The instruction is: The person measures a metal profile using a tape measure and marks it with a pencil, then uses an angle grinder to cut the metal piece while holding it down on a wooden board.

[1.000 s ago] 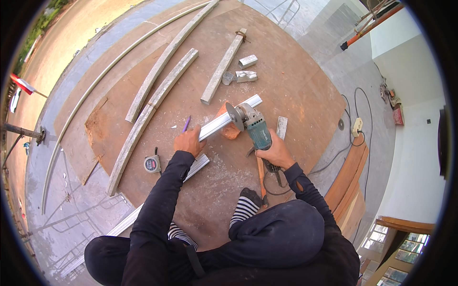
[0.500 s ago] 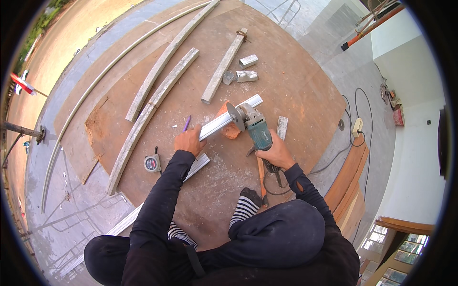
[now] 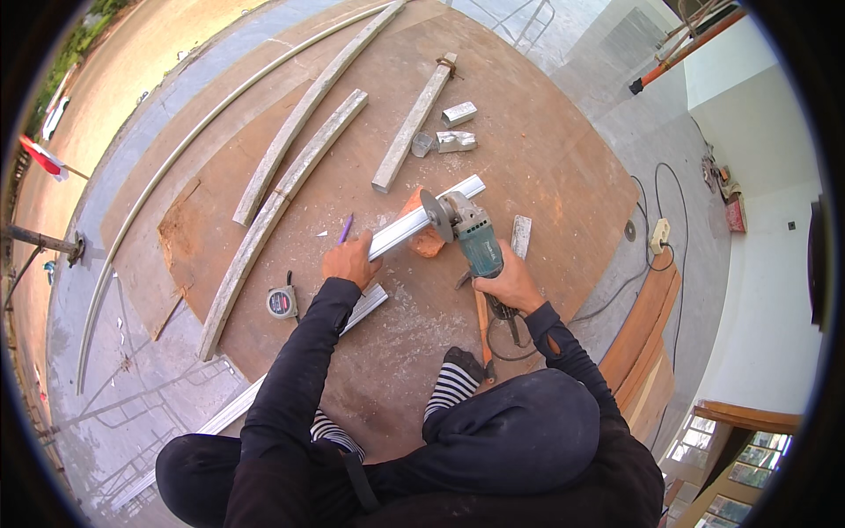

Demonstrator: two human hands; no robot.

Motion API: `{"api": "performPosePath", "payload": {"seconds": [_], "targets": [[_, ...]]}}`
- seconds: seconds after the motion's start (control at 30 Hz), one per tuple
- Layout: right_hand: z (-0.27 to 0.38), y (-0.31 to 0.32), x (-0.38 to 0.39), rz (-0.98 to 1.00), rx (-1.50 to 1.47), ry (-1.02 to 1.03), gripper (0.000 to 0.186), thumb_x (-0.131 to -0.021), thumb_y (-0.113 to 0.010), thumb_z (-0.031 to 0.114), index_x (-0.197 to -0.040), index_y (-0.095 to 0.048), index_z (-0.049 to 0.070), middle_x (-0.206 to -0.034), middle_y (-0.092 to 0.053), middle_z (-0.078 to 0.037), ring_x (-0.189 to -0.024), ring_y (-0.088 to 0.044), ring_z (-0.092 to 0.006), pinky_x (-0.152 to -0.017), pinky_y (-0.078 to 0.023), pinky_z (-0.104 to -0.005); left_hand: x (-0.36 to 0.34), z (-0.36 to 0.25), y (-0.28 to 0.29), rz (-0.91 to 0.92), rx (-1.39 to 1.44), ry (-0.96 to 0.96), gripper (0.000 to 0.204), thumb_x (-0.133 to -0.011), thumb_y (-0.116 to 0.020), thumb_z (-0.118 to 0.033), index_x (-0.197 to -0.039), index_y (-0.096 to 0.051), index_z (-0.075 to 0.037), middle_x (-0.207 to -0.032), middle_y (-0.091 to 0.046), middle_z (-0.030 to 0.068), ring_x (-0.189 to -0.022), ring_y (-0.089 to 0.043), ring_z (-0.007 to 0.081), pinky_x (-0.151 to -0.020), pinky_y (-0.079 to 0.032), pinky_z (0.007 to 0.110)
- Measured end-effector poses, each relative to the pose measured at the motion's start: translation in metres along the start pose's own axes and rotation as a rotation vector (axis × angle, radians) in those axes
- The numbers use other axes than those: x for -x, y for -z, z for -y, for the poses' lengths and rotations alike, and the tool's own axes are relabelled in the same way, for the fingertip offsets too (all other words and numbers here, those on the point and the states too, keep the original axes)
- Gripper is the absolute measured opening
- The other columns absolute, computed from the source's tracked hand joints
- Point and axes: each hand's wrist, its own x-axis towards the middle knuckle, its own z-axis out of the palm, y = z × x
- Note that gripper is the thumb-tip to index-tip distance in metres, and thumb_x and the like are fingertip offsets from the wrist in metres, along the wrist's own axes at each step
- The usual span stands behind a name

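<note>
With my left hand [image 3: 350, 261] I grip a white ribbed metal profile [image 3: 398, 233] near its close end. The profile slants up to the right and rests on an orange brick-like block [image 3: 426, 241]. My right hand [image 3: 513, 283] is wrapped round the body of a teal angle grinder [image 3: 480, 249]. Its cutting disc [image 3: 435, 216] stands upright against the profile, partway along; whether it bites into the metal I cannot tell. Beneath my left forearm lies another white profile [image 3: 368, 304]. A hammer [image 3: 483, 327] with an orange handle lies below the grinder.
A tape measure [image 3: 282, 303] and a purple marker [image 3: 345, 228] lie left of my left hand. Long grey bars [image 3: 290, 188] stretch across the brown board [image 3: 519, 106]. Short metal offcuts [image 3: 456, 141] lie beyond. At right, a cord runs to a power strip [image 3: 659, 236] beside wooden planks [image 3: 641, 321].
Both hands, the grinder and the profile stay nearly in place. The view has shifted very slightly.
</note>
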Motion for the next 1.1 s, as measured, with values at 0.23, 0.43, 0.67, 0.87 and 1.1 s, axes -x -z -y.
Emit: {"api": "performPosePath", "payload": {"seconds": [0.23, 0.43, 0.67, 0.87, 1.1], "targets": [[-0.0029, -0.0013, -0.0016, 0.002, 0.005, -0.003, 0.068, -0.061, -0.071, 0.025, -0.116, -0.046, -0.004, -0.094, -0.061, -0.018, -0.087, -0.062, -0.0278, -0.079, -0.047, -0.0347, 0.0005, 0.0, 0.0014, 0.032, 0.002, 0.011, 0.036, -0.076, -0.068, -0.036, -0.097, -0.053, -0.011, -0.079, -0.065, 0.016, -0.073, -0.065, 0.0356, -0.062, -0.051, 0.046], [0.0011, -0.0013, -0.0022, 0.002, 0.032, -0.016, 0.068, -0.061, -0.072, 0.024, -0.117, -0.046, -0.005, -0.095, -0.061, -0.019, -0.088, -0.062, -0.0281, -0.081, -0.047, -0.0347, 0.0004, 0.0024, -0.0021, 0.019, 0.005, 0.004, 0.036, -0.076, -0.068, -0.036, -0.097, -0.053, -0.011, -0.079, -0.065, 0.0158, -0.073, -0.065, 0.0355, -0.062, -0.05, 0.046], [-0.0016, -0.0014, -0.0023, 0.0, 0.02, -0.004, 0.067, -0.061, -0.072, 0.024, -0.116, -0.047, -0.004, -0.094, -0.061, -0.018, -0.088, -0.061, -0.0272, -0.081, -0.047, -0.0345, 0.0002, 0.0016, -0.0009, 0.026, 0.01, 0.011, 0.036, -0.076, -0.068, -0.035, -0.097, -0.054, -0.011, -0.079, -0.065, 0.0157, -0.074, -0.065, 0.0354, -0.062, -0.051, 0.046], [-0.0023, 0.0, -0.0021, 0.017, 0.025, -0.015, 0.068, -0.061, -0.073, 0.024, -0.117, -0.046, -0.003, -0.095, -0.061, -0.017, -0.088, -0.061, -0.0263, -0.081, -0.047, -0.0344, -0.0002, 0.0026, -0.0017, 0.018, 0.017, 0.002, 0.036, -0.075, -0.069, -0.035, -0.097, -0.053, -0.011, -0.079, -0.065, 0.0156, -0.074, -0.065, 0.0355, -0.062, -0.051, 0.046], [-0.0027, -0.0001, -0.0027, 0.02, 0.046, -0.012, 0.069, -0.06, -0.074, 0.024, -0.118, -0.046, -0.003, -0.096, -0.061, -0.017, -0.089, -0.061, -0.0273, -0.081, -0.047, -0.0343, -0.0006, 0.0023, -0.001, 0.015, 0.015, 0.008, 0.035, -0.075, -0.068, -0.036, -0.096, -0.054, -0.011, -0.078, -0.065, 0.0157, -0.073, -0.065, 0.0358, -0.062, -0.051, 0.046]]}}
